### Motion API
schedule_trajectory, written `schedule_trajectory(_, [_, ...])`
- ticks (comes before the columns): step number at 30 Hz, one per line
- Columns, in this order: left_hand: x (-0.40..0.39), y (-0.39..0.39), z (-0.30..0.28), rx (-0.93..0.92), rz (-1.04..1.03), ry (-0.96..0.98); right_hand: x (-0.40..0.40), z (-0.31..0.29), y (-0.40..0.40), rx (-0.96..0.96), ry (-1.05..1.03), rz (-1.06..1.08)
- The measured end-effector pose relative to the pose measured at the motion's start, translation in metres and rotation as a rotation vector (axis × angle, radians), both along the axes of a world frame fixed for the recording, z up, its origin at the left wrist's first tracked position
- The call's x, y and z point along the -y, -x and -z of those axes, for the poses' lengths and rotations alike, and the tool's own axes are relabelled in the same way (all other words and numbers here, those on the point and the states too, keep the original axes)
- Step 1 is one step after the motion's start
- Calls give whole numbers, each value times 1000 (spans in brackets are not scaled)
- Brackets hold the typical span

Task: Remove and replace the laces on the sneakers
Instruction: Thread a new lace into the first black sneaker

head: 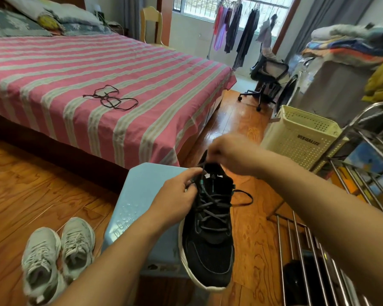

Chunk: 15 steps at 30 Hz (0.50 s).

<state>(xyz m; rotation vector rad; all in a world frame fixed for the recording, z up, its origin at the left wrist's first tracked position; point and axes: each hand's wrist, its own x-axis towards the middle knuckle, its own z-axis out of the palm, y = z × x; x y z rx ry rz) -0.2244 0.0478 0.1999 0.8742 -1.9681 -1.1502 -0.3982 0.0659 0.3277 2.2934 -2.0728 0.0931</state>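
Note:
A black sneaker (208,246) with a white sole rests on the right edge of a light blue stool (142,195), toe toward me. Its dark lace (212,208) is threaded through the eyelets, and one end loops out to the right (243,197). My left hand (177,195) pinches the lace by the top left eyelets. My right hand (228,153) pinches the lace above the tongue, lifted a little. A loose black lace (111,98) lies tangled on the pink striped bed (76,69).
A pair of white-grey sneakers (56,255) stands on the wooden floor at lower left. A cream laundry basket (301,133) and a metal rack (340,217) are to the right. An office chair (267,78) and hanging clothes stand by the window.

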Motion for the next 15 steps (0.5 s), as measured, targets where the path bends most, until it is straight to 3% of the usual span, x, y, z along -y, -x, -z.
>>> schedule_trajectory(3, [2, 0, 2, 17, 14, 63, 18, -24, 27, 672, 592, 418])
schedule_trajectory(5, [3, 2, 2, 28, 10, 74, 23, -24, 38, 913, 779, 600])
schedule_trajectory(8, [2, 6, 4, 19, -21, 56, 28, 10, 38, 967, 475, 587])
schedule_trajectory(11, [4, 2, 0, -100, -105, -61, 16, 35, 31, 709, 191, 487])
schedule_trajectory(15, [-2, -22, -25, -359, -224, -286, -23, 33, 11, 623, 431, 415])
